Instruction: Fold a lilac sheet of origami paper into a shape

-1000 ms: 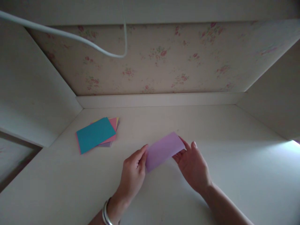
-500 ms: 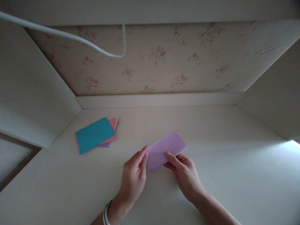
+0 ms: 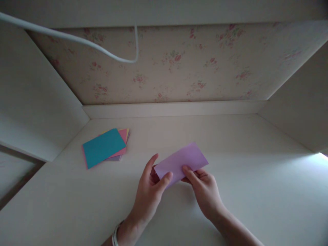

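A light purple rectangular piece of paper (image 3: 179, 159) is held slanted above the desk between my two hands. My right hand (image 3: 205, 191) pinches its lower edge, thumb on the front and fingers curled beneath. At the paper's left end, my left hand (image 3: 150, 191) has its thumb on the front face and some fingers behind, while the index finger points up past the corner. The parts of the fingers behind the paper are hidden. A band circles my left wrist.
On the white desk (image 3: 246, 198), a loose stack of coloured paper with a teal sheet (image 3: 104, 147) on top lies at the left. A white cable (image 3: 87, 42) hangs across the upper left. Side panels and a floral-papered back wall (image 3: 176, 75) enclose the desk.
My left hand has opened from its pinch at the paper's left edge, moving its thumb onto the front and raising the index finger. The paper has shifted and tilted slightly; my right hand keeps its grip.
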Demonstrator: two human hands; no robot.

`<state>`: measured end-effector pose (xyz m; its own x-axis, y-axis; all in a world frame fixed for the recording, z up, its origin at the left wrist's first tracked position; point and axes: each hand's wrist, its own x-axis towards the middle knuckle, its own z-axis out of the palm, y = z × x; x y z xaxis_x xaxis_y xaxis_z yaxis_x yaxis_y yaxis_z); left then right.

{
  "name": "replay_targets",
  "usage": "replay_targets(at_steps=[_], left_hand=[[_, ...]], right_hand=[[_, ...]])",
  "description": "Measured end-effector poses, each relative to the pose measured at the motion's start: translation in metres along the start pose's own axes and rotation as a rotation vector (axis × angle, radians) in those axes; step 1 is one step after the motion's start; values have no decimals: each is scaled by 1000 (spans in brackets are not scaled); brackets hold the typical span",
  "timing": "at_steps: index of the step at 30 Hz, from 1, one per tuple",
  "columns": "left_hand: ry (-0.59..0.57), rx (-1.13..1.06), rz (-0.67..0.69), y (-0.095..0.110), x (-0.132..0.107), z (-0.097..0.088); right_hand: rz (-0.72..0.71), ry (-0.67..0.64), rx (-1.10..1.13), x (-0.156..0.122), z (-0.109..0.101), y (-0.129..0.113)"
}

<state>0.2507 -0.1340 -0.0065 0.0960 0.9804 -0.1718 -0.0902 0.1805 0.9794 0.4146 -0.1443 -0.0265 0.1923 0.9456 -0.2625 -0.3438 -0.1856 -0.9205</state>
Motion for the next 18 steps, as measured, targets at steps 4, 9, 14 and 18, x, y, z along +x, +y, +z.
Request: replay_targets(at_steps=[4, 9, 14, 18], left_hand=[[-22, -227, -119, 1, -3, 11], [-26, -249, -282, 2, -5, 16], [-73, -297, -354, 1, -5, 14], [-70, -260, -355, -2, -5, 15]], right_hand=[[-43, 52, -98, -4, 1, 1], [-56, 76, -174, -6, 2, -2], [-56, 52, -129, -6, 4, -5], [-54, 46, -94, -5, 3, -5]])
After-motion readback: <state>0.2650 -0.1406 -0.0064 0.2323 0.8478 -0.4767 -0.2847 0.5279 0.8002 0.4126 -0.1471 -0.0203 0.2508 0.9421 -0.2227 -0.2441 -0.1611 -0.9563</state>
